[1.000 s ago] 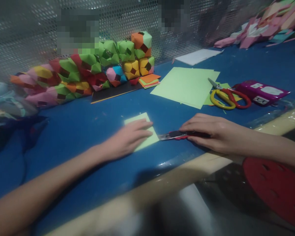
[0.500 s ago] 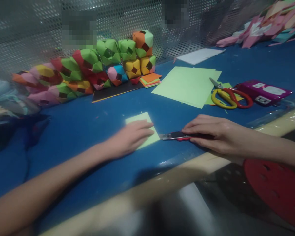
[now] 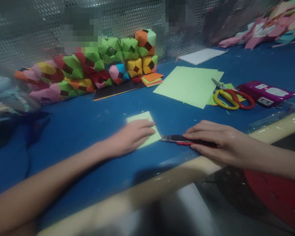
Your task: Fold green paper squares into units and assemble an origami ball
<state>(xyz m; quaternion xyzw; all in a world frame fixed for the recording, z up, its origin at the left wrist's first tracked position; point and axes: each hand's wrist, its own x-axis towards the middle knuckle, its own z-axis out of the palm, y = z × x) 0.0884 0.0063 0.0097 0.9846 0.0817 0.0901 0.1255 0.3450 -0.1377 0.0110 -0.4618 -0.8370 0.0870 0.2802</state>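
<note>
A folded pale green paper (image 3: 153,136) lies on the blue table (image 3: 83,121). Across it rests my left hand (image 3: 134,136), palm down with the fingers stretched out. My right hand (image 3: 211,139) is wrapped round a red and black utility knife (image 3: 177,139), and the blade's tip meets the paper's right corner. How far the blade reaches into the fold cannot be made out.
Larger green sheets (image 3: 188,83) lie behind the hands. Beside them are scissors (image 3: 232,96) and a purple box (image 3: 266,93). Stacked paper cubes (image 3: 113,52) and small coloured sheets (image 3: 152,79) stand further back. The table's pale edge (image 3: 162,180) runs in front.
My right hand and the knife have shifted slightly down, with the blade still at the paper's corner. My left hand stays on the paper. The whole view has moved a little.
</note>
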